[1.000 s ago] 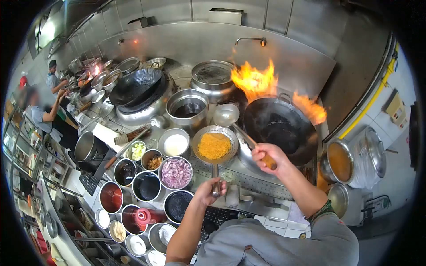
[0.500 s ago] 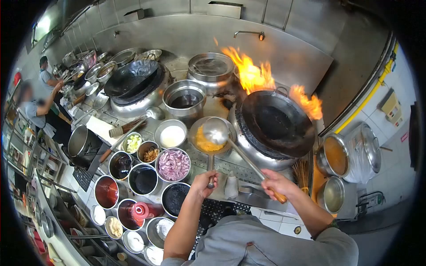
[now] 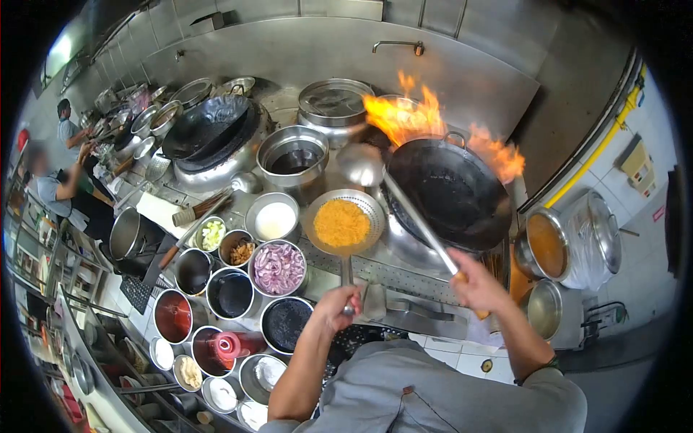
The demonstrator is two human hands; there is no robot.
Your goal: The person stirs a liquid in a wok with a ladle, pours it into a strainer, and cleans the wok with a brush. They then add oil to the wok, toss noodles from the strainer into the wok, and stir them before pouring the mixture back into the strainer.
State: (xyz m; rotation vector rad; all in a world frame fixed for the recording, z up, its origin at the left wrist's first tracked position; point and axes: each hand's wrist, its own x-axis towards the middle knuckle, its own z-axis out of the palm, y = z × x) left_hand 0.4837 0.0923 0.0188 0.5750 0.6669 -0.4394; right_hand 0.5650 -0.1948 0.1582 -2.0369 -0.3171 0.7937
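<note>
My left hand (image 3: 338, 309) is closed round the handle of a perforated strainer (image 3: 372, 209), held level with a mound of orange-yellow food (image 3: 341, 222) in it. In my right hand (image 3: 480, 283) is the wooden-ended handle of a long steel ladle (image 3: 361, 164). Its bowl is blurred by motion and hangs between the steel pot of dark liquid (image 3: 294, 153) and the wok. The black wok (image 3: 451, 191) sits on the burner to the right of the strainer, a dark, shiny inside showing. Tall flames (image 3: 408, 115) rise behind it.
Several containers stand at the left, among them a bowl of sliced purple onion (image 3: 278, 268), a bowl of white powder or liquid (image 3: 274, 222) and a pot of red sauce (image 3: 173, 316). Another wok (image 3: 209, 130) stands at back left. Two people (image 3: 54, 180) work at far left.
The ladle has lifted off the strainer and swung up and right toward the wok, uncovering the orange-yellow food. My right hand has shifted right and slightly up; my left hand stays nearly in place.
</note>
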